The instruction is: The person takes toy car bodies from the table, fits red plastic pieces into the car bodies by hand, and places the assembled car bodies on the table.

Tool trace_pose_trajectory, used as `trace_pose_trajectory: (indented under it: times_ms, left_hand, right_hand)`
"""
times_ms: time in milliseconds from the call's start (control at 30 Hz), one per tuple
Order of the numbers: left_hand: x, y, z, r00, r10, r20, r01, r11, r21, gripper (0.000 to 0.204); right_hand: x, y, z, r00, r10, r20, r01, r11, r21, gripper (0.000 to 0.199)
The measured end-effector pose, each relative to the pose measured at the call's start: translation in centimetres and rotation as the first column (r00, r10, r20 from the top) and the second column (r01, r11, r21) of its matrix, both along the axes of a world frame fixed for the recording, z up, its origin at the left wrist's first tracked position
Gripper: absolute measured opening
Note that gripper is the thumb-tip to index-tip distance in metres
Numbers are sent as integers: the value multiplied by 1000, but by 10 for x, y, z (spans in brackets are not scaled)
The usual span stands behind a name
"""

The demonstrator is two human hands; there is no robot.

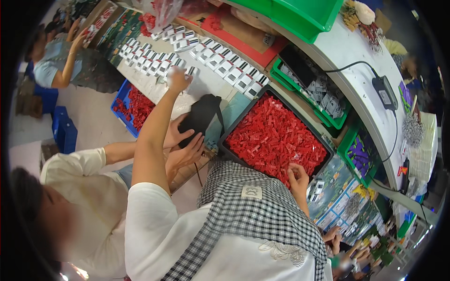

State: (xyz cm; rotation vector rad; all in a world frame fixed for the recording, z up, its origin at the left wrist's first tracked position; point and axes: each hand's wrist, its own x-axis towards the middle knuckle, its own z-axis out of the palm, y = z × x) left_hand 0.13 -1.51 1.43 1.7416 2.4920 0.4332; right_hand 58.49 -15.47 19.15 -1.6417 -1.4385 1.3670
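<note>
A: Two hands, L to R pls. Where's the left?

B: Your left hand (178,78) is up on the rows of small white-and-black packets (225,65). It's blurred, so can't tell if the fingers grip one. A co-worker's hands (185,147) hold a black bag (201,114) just beside your arm.

A: And the right?

B: Your right hand (298,178) is at the near edge of the black tray (329,153), fingers curled shut down into the red pieces (272,136).
</note>
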Motion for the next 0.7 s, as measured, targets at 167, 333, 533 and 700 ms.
trace_pose_trajectory:
  times_ms: [167,333,533,700]
  left_hand:
    - [16,35,80,997,31,65,-42,984,174,34]
    - [235,-10,156,751,-430,501,149,849,506,28]
    - [425,-126,149,263,-635,726,614,691,382,20]
    - [443,-143,115,166,-669,724,865,451,219,25]
  right_hand:
    - [96,-19,-46,985,-169,-25,169,985,38,19]
    - [233,-62,-137,678,-535,504,378,842,385,42]
    - [265,-85,-179,643,-491,588,444,864,236,44]
    - [253,-88,-195,670,-514,536,461,854,242,46]
